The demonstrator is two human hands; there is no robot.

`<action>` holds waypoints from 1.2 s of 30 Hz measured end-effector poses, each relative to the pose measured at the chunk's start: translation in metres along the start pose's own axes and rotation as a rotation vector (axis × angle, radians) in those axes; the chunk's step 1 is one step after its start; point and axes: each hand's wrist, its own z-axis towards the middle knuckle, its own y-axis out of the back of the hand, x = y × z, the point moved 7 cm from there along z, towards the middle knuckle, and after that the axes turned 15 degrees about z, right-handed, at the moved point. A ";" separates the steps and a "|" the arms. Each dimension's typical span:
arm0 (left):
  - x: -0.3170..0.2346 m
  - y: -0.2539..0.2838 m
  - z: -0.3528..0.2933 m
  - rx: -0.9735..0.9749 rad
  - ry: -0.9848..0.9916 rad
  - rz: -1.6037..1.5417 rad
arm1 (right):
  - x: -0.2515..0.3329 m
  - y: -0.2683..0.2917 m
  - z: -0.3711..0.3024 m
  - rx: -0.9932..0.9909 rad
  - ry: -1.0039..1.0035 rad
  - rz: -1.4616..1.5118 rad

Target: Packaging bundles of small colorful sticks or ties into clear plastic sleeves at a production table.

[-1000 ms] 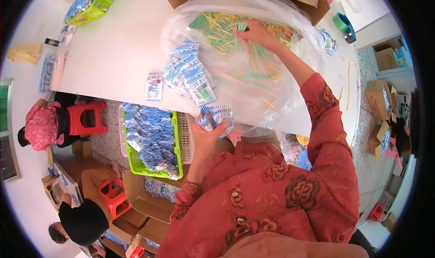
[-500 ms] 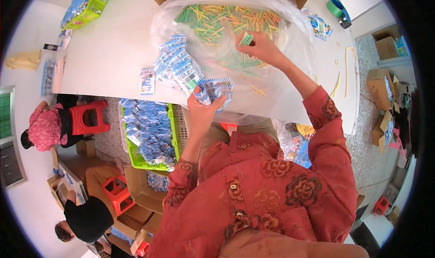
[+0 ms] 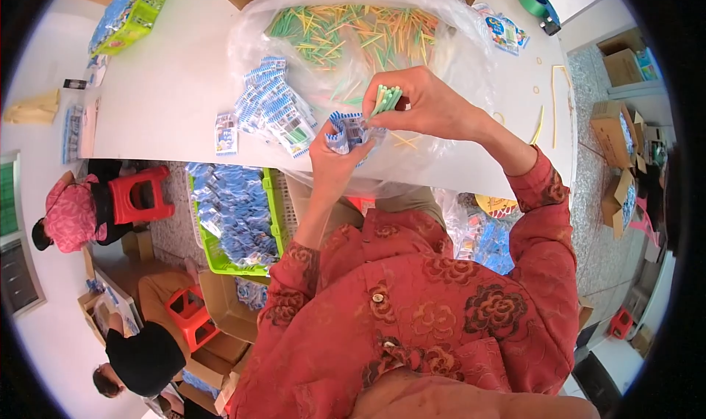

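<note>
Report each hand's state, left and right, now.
Left hand: closed, holding blue-and-white packaging.
Right hand: closed, holding a small bundle of mostly green sticks.

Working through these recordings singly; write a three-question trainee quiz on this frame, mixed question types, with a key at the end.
1. Multiple choice: what is the right hand holding?
A) a tape roll
B) a bunch of thin sticks
C) a yellow strip

2. True or false: the loose sticks on the clear plastic are all one colour.

3. Fill the gap: the left hand holds packaging coloured blue and ____.

Key
1. B
2. False; green, yellow and orange ones show.
3. white
</note>
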 end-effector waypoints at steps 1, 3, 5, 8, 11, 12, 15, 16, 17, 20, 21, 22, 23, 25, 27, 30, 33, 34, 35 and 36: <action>0.000 0.000 0.001 -0.002 0.001 0.001 | 0.000 -0.002 0.001 0.014 0.014 0.005; -0.001 -0.001 0.003 0.019 0.009 0.001 | 0.002 -0.004 0.002 0.030 0.026 0.010; -0.005 -0.002 0.004 0.013 -0.004 -0.003 | 0.002 -0.005 0.002 0.044 -0.016 -0.058; -0.007 -0.003 0.007 0.012 -0.026 -0.006 | 0.001 -0.003 0.002 0.011 -0.010 -0.060; -0.008 -0.005 0.009 0.010 -0.026 -0.019 | 0.003 0.000 0.003 0.008 0.093 -0.106; -0.008 -0.004 0.009 0.002 -0.021 -0.035 | 0.004 0.000 0.002 0.009 0.093 -0.107; -0.006 -0.005 0.010 0.012 -0.024 -0.079 | 0.005 0.002 0.002 0.021 0.073 -0.093; -0.006 -0.005 0.010 0.012 -0.023 -0.079 | 0.006 0.003 0.002 0.003 0.081 -0.072; -0.009 -0.006 0.010 0.018 -0.026 -0.102 | 0.008 0.005 0.001 -0.015 0.090 -0.052; -0.010 -0.006 0.011 0.024 -0.024 -0.166 | 0.005 0.019 0.000 -0.148 0.059 0.030; -0.009 -0.006 0.011 0.024 -0.020 -0.205 | 0.004 0.021 0.001 -0.146 0.059 0.029; -0.008 -0.005 0.012 0.021 -0.020 -0.206 | 0.001 0.025 0.000 -0.169 0.064 0.037; -0.007 -0.004 0.012 0.011 -0.025 -0.234 | -0.003 0.029 -0.001 -0.193 0.069 0.045; -0.006 0.000 0.013 -0.004 -0.029 -0.263 | -0.018 0.025 -0.002 -0.125 0.061 0.070; -0.006 0.000 0.012 0.039 -0.019 -0.291 | -0.031 0.015 -0.003 -0.057 0.051 0.096; -0.005 0.004 0.009 0.048 -0.039 -0.275 | -0.037 0.003 -0.003 -0.018 0.032 0.246; -0.013 0.015 0.001 -0.002 -0.040 -0.362 | -0.027 -0.001 0.000 -0.052 0.104 0.256; -0.012 0.021 -0.002 -0.012 -0.041 -0.361 | -0.023 0.004 0.000 -0.119 0.169 0.370; -0.007 0.028 -0.006 -0.042 -0.005 -0.368 | -0.021 0.010 -0.001 -0.186 0.232 0.484; -0.001 0.036 -0.010 -0.074 0.030 -0.374 | -0.021 0.011 0.000 -0.194 0.228 0.416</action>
